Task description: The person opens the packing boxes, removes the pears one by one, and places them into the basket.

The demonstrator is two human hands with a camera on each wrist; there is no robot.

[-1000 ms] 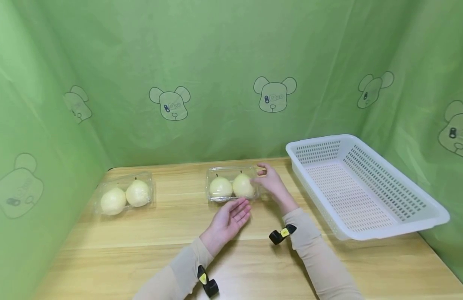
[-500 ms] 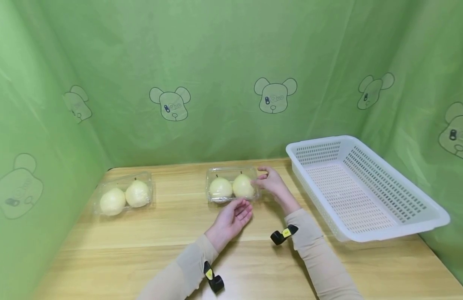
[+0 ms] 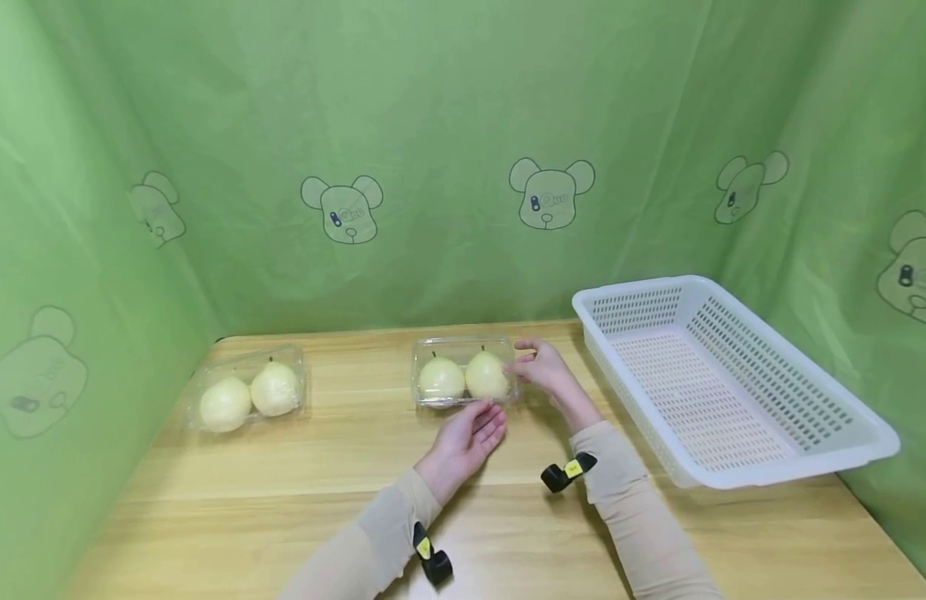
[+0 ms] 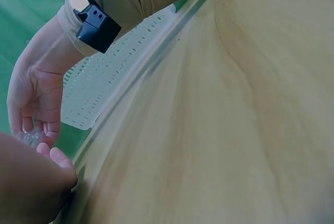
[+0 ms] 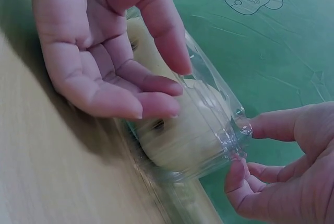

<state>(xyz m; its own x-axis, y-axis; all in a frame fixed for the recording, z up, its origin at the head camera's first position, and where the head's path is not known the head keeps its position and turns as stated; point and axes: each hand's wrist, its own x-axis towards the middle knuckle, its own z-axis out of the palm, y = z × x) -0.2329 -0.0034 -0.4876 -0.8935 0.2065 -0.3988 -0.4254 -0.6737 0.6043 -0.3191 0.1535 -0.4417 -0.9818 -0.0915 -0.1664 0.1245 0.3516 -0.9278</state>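
Note:
In the head view, a clear plastic clamshell box point(image 3: 463, 402) with two pale yellow pears point(image 3: 442, 380) sits on the table, stems up. My right hand point(image 3: 547, 372) is at the box's right end. The right wrist view shows its thumb and fingers point(image 5: 292, 164) pinching the crinkled plastic corner there. Just in front of the box, my left hand point(image 3: 463, 442) lies palm inward with relaxed, slightly bent fingers. Its fingertips are close to the front rim; whether they touch is unclear. The lid looks closed in the head view.
A second clear clamshell box point(image 3: 303, 379) with two pears stands at the left of the wooden table point(image 3: 357, 467). To the right is a white perforated plastic basket point(image 3: 650, 400), nothing visible inside. Green curtain point(image 3: 447, 100) walls the back and sides.
My left hand has shifted slightly right and its fingers have curled a little more. The right hand stays at the box's right end. The box has barely moved.

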